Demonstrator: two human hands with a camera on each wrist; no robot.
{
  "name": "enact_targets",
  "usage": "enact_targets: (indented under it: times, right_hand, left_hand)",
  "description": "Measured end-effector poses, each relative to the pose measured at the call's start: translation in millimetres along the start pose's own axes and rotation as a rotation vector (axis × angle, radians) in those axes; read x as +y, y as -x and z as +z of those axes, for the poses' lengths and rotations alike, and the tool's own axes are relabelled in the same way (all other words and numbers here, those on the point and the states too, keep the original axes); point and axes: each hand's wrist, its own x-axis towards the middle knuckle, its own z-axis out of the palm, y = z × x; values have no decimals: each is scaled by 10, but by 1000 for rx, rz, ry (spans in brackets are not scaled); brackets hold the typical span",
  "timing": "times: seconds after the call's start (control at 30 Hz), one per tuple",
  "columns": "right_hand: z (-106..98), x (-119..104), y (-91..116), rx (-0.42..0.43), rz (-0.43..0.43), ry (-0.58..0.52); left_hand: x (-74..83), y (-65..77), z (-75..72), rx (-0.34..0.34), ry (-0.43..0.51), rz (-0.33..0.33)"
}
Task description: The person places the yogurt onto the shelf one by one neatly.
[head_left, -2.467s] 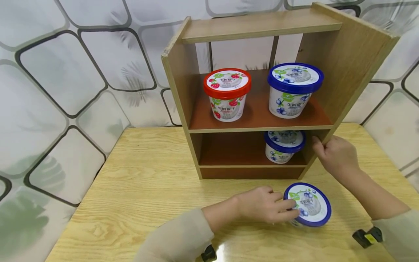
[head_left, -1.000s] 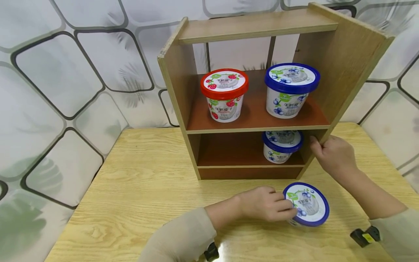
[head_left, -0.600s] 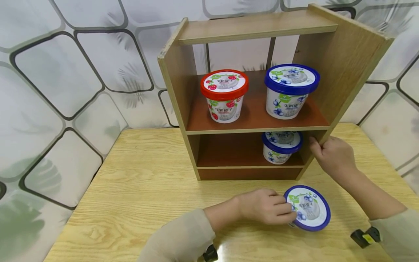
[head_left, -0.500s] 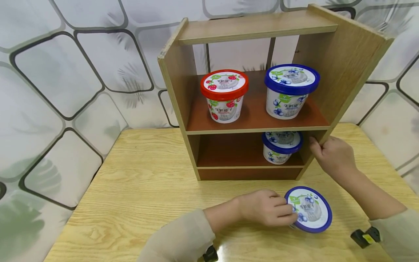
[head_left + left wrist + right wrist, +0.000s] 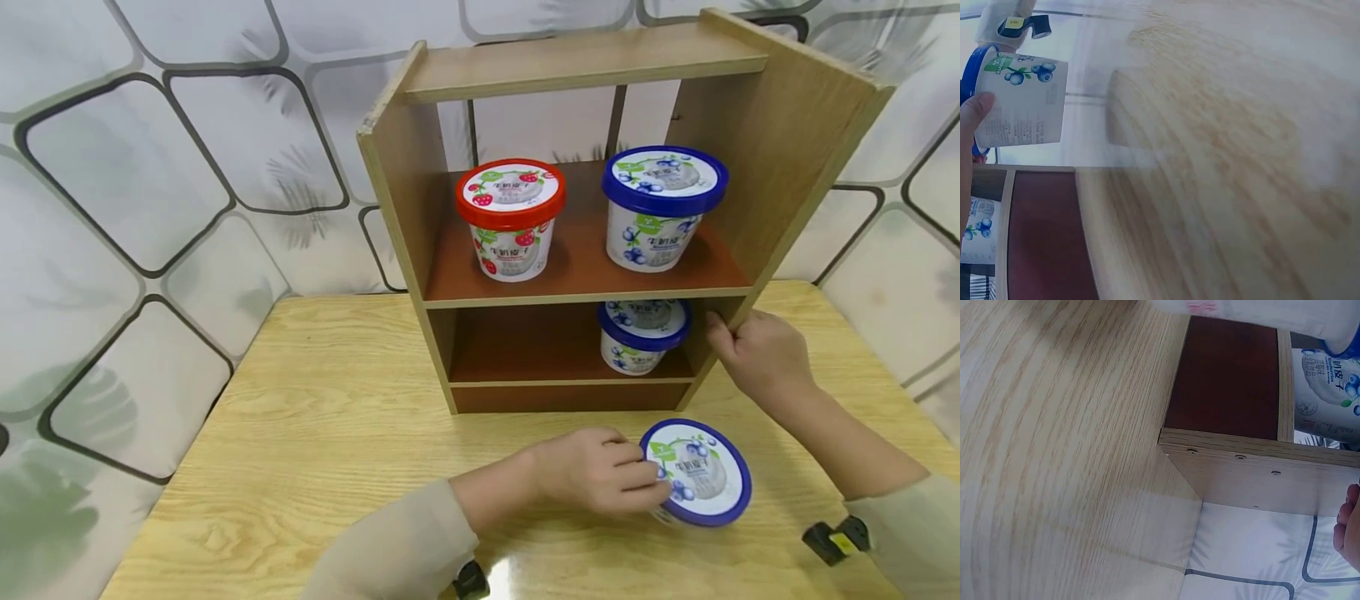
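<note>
In the head view my left hand (image 5: 600,471) holds a tub with a blue lid (image 5: 697,472) and blueberry print by its left side, in front of the shelf. The left wrist view shows the thumb on the lid's rim and the white tub wall (image 5: 1022,103) held above the tabletop. My right hand (image 5: 765,354) grips the right side panel of the wooden shelf (image 5: 813,158), thumb on the inner face. On the upper board stand a red-lidded strawberry tub (image 5: 512,218) and a blue-lidded blueberry tub (image 5: 663,208). Another blueberry tub (image 5: 643,337) sits at the right of the lower compartment.
The shelf stands on a light wood-grain table (image 5: 322,417) before a patterned wall covering (image 5: 202,133). The middle board's front edge (image 5: 585,297) overhangs the lower tub in the head view. Black wrist devices (image 5: 836,542) sit at both sleeves.
The held tub dips slightly toward the person, then moves back a little left and toward the shelf, with my left hand still holding it. My right hand keeps its grip on the panel.
</note>
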Motion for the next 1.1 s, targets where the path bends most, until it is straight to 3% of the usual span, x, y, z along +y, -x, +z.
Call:
enact_targets:
  times: [0.63,1.1]
  right_hand:
    - [-18,-16,-20,-29,38,3]
    - [-18,-1,-7,-27,31,3]
  left_hand:
    - [-47,74,-161,39,-16,-1]
    - [-43,253,-301,36,-22,-7]
